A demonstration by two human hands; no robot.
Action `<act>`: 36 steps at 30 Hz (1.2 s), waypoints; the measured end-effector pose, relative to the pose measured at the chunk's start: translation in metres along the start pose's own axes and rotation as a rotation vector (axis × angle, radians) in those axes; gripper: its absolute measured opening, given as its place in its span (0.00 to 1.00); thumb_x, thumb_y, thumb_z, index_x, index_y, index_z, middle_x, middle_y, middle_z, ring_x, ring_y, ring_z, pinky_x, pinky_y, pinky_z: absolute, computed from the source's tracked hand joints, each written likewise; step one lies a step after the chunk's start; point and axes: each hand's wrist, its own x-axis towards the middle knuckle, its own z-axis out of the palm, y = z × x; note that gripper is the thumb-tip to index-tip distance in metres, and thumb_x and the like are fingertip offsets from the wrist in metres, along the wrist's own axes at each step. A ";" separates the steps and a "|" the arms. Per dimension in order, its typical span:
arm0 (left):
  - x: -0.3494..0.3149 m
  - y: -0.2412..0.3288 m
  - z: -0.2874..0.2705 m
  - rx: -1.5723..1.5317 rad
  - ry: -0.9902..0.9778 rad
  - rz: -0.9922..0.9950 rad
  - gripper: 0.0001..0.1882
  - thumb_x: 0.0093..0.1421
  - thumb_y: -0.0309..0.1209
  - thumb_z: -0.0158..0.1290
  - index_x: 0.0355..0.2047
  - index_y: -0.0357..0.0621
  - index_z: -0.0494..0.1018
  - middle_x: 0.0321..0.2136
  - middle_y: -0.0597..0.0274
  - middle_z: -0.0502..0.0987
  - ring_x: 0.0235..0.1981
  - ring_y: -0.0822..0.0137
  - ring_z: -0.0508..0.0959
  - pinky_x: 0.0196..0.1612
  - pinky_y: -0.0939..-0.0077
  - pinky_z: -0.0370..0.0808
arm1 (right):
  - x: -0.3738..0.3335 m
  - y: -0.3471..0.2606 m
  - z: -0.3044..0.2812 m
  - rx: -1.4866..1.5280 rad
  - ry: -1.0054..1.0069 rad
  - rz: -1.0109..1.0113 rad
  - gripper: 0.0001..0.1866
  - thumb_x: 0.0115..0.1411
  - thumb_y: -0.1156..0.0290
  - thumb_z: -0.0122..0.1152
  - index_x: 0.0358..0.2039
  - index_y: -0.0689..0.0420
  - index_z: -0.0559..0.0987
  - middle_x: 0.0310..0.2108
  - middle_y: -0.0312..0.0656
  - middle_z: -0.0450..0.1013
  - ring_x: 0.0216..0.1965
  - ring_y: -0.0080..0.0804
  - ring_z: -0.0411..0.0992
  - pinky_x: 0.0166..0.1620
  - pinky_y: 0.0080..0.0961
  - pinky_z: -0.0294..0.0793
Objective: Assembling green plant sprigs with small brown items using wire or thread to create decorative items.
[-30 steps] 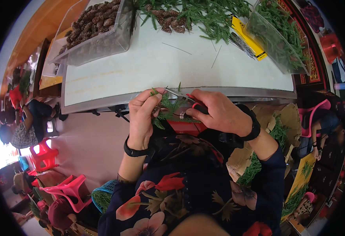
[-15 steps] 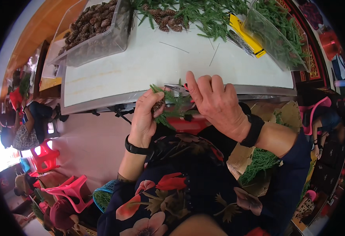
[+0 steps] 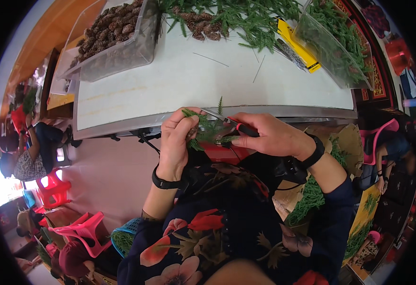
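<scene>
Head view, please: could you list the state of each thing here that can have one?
left hand: closed around a pine cone with green sprigs
right hand: gripping red-handled pliers, tips at the sprigs
clear bin: lidless, full of pine cones
clear bin on the right: lidless, filled with greenery
white table: strewn with loose wires

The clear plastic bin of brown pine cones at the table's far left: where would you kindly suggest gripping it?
Probably by the rim of the clear plastic bin of brown pine cones, both hands on opposite long sides from above: it is wide, heaped full and open-topped, with no handles visible.
</scene>
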 end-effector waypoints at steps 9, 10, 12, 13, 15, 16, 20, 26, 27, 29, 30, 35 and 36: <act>-0.004 -0.002 -0.003 0.028 0.000 0.027 0.06 0.58 0.23 0.50 0.33 0.38 0.77 0.20 0.75 0.71 0.18 0.84 0.61 0.23 0.87 0.56 | 0.000 -0.002 0.001 0.011 -0.092 -0.025 0.24 0.59 0.69 0.61 0.55 0.61 0.70 0.37 0.42 0.75 0.35 0.24 0.67 0.42 0.24 0.69; -0.004 -0.002 -0.002 0.027 0.006 0.024 0.06 0.58 0.23 0.50 0.33 0.38 0.77 0.20 0.75 0.71 0.19 0.84 0.62 0.23 0.87 0.56 | 0.000 0.001 0.004 -0.005 -0.069 -0.038 0.24 0.59 0.68 0.61 0.54 0.61 0.70 0.38 0.43 0.75 0.35 0.26 0.68 0.42 0.24 0.69; -0.004 -0.003 -0.002 0.026 0.019 0.018 0.06 0.58 0.23 0.50 0.33 0.39 0.77 0.20 0.75 0.71 0.19 0.84 0.62 0.24 0.87 0.57 | -0.002 0.001 0.007 -0.021 -0.044 -0.048 0.24 0.58 0.68 0.61 0.54 0.61 0.70 0.38 0.44 0.75 0.35 0.27 0.69 0.42 0.25 0.69; -0.004 -0.003 -0.002 0.025 0.019 0.016 0.06 0.58 0.23 0.50 0.33 0.39 0.77 0.20 0.75 0.71 0.19 0.84 0.62 0.24 0.87 0.57 | -0.002 -0.001 0.009 -0.062 -0.017 -0.030 0.24 0.58 0.68 0.61 0.54 0.61 0.70 0.38 0.46 0.75 0.35 0.29 0.69 0.42 0.25 0.69; -0.003 -0.003 -0.003 0.023 0.019 0.013 0.06 0.58 0.23 0.50 0.33 0.38 0.77 0.20 0.75 0.71 0.19 0.84 0.62 0.24 0.87 0.57 | -0.002 -0.006 0.015 -0.145 0.038 0.007 0.24 0.58 0.68 0.61 0.54 0.60 0.70 0.39 0.49 0.75 0.34 0.34 0.70 0.42 0.26 0.70; -0.003 -0.003 -0.003 0.022 0.019 0.012 0.06 0.58 0.24 0.50 0.33 0.38 0.77 0.20 0.74 0.72 0.19 0.84 0.62 0.23 0.87 0.57 | -0.003 -0.007 0.019 -0.145 0.037 0.008 0.24 0.58 0.68 0.61 0.54 0.60 0.70 0.39 0.49 0.75 0.34 0.34 0.70 0.42 0.26 0.70; -0.001 -0.002 -0.008 -0.020 0.015 -0.009 0.06 0.58 0.24 0.50 0.32 0.38 0.77 0.20 0.74 0.72 0.19 0.83 0.63 0.23 0.86 0.58 | -0.003 -0.009 0.032 -0.311 0.119 0.065 0.25 0.57 0.68 0.62 0.54 0.61 0.70 0.40 0.53 0.74 0.36 0.39 0.72 0.43 0.29 0.70; -0.001 0.004 -0.012 -0.029 -0.058 -0.067 0.07 0.57 0.24 0.49 0.32 0.37 0.76 0.22 0.71 0.74 0.18 0.82 0.63 0.21 0.87 0.57 | -0.001 0.001 0.017 -0.103 0.123 -0.135 0.24 0.58 0.62 0.61 0.51 0.63 0.70 0.39 0.54 0.74 0.39 0.48 0.73 0.44 0.34 0.71; 0.000 0.004 -0.012 -0.039 -0.074 -0.084 0.07 0.57 0.25 0.49 0.32 0.37 0.76 0.23 0.69 0.74 0.18 0.82 0.63 0.21 0.87 0.57 | 0.000 0.003 0.014 -0.066 0.119 -0.167 0.23 0.59 0.60 0.60 0.49 0.64 0.71 0.38 0.55 0.74 0.40 0.52 0.73 0.43 0.36 0.71; 0.000 0.004 -0.012 -0.050 -0.093 -0.103 0.08 0.57 0.25 0.48 0.32 0.37 0.76 0.23 0.68 0.75 0.18 0.82 0.63 0.20 0.87 0.57 | 0.001 0.006 0.012 -0.078 0.105 -0.184 0.24 0.59 0.60 0.60 0.49 0.63 0.71 0.39 0.56 0.74 0.40 0.52 0.72 0.44 0.35 0.71; 0.000 0.003 -0.013 -0.090 -0.117 -0.139 0.08 0.57 0.26 0.48 0.33 0.36 0.76 0.24 0.67 0.75 0.17 0.81 0.63 0.20 0.87 0.57 | 0.001 0.007 0.011 -0.089 0.090 -0.202 0.24 0.59 0.60 0.60 0.50 0.63 0.71 0.39 0.56 0.74 0.41 0.52 0.72 0.45 0.35 0.71; 0.002 0.000 -0.018 -0.198 -0.202 -0.240 0.11 0.57 0.28 0.47 0.34 0.33 0.76 0.24 0.65 0.76 0.16 0.80 0.62 0.20 0.86 0.57 | 0.001 0.009 0.012 -0.094 0.061 -0.246 0.22 0.60 0.60 0.60 0.48 0.63 0.71 0.38 0.55 0.74 0.40 0.53 0.72 0.43 0.35 0.71; 0.003 -0.001 -0.019 -0.212 -0.221 -0.254 0.12 0.57 0.28 0.47 0.35 0.33 0.76 0.24 0.64 0.76 0.16 0.79 0.61 0.19 0.85 0.57 | 0.001 0.008 0.011 -0.093 0.061 -0.246 0.22 0.60 0.60 0.60 0.48 0.63 0.71 0.38 0.55 0.74 0.40 0.53 0.72 0.43 0.35 0.71</act>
